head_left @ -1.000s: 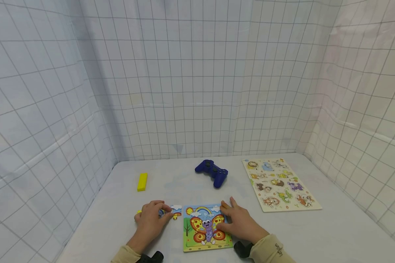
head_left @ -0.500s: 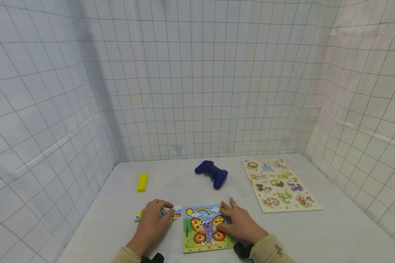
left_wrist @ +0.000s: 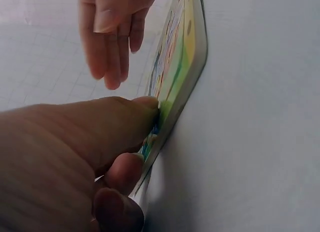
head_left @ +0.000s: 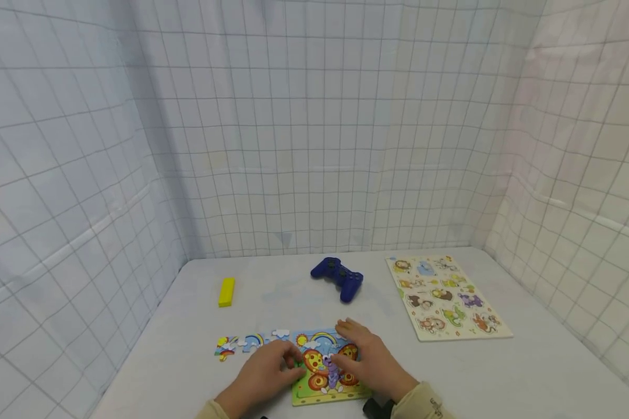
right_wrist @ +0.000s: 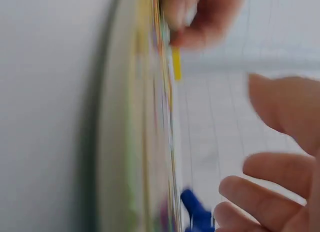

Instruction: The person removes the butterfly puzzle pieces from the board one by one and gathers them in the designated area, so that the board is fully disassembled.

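A butterfly jigsaw puzzle [head_left: 332, 378] lies flat on the table in front of me. My left hand [head_left: 267, 372] is at its left edge, thumb and curled fingers pinching a green jigsaw piece there; the fingers hide most of that piece. In the left wrist view the thumb [left_wrist: 135, 111] meets the puzzle's printed face. My right hand [head_left: 369, 358] hovers over the puzzle's right side, fingers loosely extended and apart from the board in the right wrist view. Left of the board lie loose pieces: one multicoloured piece [head_left: 225, 346], a rainbow piece [head_left: 253, 342] and a cloud piece [head_left: 280, 333], partly covered.
Behind the puzzle sits a blue game controller [head_left: 338, 278]. A yellow block [head_left: 226, 292] lies at the back left. An animal picture board [head_left: 448, 299] rests at the right. White gridded cloth walls [head_left: 304, 145] enclose the table.
My left hand has moved right and nearer, from the loose pieces to the puzzle's left edge, uncovering those pieces. The right hand has shifted slightly left and come off the board's right edge.
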`<state>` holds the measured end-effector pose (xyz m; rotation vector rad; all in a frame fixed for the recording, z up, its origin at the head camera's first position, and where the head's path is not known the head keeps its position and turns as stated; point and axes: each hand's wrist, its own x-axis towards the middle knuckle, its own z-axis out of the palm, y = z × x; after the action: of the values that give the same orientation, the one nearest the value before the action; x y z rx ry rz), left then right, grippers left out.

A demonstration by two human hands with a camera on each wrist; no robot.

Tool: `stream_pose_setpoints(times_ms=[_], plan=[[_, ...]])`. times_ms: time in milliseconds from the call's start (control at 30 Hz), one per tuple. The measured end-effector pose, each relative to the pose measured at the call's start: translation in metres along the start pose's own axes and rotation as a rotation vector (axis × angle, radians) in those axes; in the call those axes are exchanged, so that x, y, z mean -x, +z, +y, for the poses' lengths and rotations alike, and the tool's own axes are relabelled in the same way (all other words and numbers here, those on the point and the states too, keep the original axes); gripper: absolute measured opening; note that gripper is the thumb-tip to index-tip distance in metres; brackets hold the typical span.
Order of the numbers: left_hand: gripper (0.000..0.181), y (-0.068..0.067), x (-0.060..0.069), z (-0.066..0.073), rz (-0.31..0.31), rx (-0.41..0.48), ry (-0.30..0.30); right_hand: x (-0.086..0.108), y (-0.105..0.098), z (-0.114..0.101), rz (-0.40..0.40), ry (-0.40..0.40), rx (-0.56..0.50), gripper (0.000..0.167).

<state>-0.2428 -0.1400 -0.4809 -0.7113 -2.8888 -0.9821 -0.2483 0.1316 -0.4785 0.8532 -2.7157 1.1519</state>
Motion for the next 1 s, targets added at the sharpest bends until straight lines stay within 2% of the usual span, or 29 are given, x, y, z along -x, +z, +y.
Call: stream_pose_setpoints(times_ms=[67,133,267,400,600,1000], plan=[[0.023,0.000,0.000,0.001,0.002,-0.003,-0.004,0.000,0.007,-0.008,-0.008,-0.050,-0.043,0.062],[0.028,-0.001,0.000,0.002,0.000,-0.005,-0.014,0.000,0.012,-0.014,-0.064,-0.052,-0.028,0.065],[0.033,0.000,0.000,0.003,-0.011,-0.008,-0.035,0.001,0.014,-0.018,-0.229,-0.010,0.122,0.076],[0.031,0.000,0.000,0.002,-0.016,-0.009,-0.035,0.001,0.012,-0.018,-0.307,0.012,0.189,0.081],[0.031,0.000,0.000,0.001,-0.016,-0.012,-0.028,0.002,0.011,-0.016,-0.320,0.025,0.218,0.082],[0.030,-0.001,0.001,0.003,-0.005,-0.008,-0.043,0.002,0.010,-0.014,-0.331,-0.003,0.223,0.076]])
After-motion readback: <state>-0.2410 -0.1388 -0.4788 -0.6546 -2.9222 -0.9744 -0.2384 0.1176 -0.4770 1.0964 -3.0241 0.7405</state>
